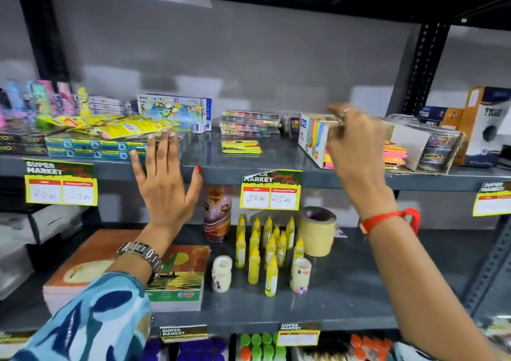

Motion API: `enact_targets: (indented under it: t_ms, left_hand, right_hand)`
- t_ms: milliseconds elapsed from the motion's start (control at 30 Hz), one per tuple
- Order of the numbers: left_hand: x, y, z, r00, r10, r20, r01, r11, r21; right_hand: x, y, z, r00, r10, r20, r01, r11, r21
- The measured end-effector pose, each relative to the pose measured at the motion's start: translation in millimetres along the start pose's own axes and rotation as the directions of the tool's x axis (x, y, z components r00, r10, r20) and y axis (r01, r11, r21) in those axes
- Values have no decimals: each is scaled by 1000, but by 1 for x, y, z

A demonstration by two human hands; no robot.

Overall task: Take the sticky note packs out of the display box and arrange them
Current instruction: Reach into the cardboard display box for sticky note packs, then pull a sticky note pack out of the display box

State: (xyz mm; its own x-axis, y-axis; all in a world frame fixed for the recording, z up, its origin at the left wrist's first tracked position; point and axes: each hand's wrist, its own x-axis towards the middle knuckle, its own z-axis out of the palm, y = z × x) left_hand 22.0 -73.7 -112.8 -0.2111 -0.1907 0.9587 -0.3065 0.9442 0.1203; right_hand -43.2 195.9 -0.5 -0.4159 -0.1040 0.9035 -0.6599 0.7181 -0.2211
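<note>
A blue patterned sleeve (91, 322) fills the lower left corner, ending at a metal watch (141, 255) on the left wrist. The left hand (163, 183) is raised flat with fingers spread apart, gripping nothing; its fingertips sit over the front edge of the upper shelf (221, 164), beside a stack of blue packets (91, 149). The right hand (356, 150) (red thread at the wrist) reaches to the display box (313, 136), which stands on the upper shelf right of centre. Its fingers are closed together at the top rim of the box; motion blur hides whether they pinch the rim or something inside it. Pink, orange and yellow sticky note packs (394, 153) show just beside the box, partly hidden by the hand. One yellow-green pack (241, 146) lies flat on the shelf, well apart to the left of the box. On the lower shelf stand yellow glue bottles (265, 252) and a roll of tape (318, 230).
</note>
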Motion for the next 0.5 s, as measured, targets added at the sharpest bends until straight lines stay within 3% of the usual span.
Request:
enact_targets:
  t_ms: [133,267,500]
  left_hand:
    - [0,1,-1,1000,-16,9,16,1000,18]
    - [1,0,-1,1000,-16,20,16,1000,14]
    - [1,1,-3,999,-20,42,20,1000,-2]
  right_hand:
    - [4,40,-11,980,167,109,-136,959,-248]
    - [-1,55,-9,935,228,273,-93,897,-431]
    - [-4,56,-22,971,155,181,-46,868,-495]
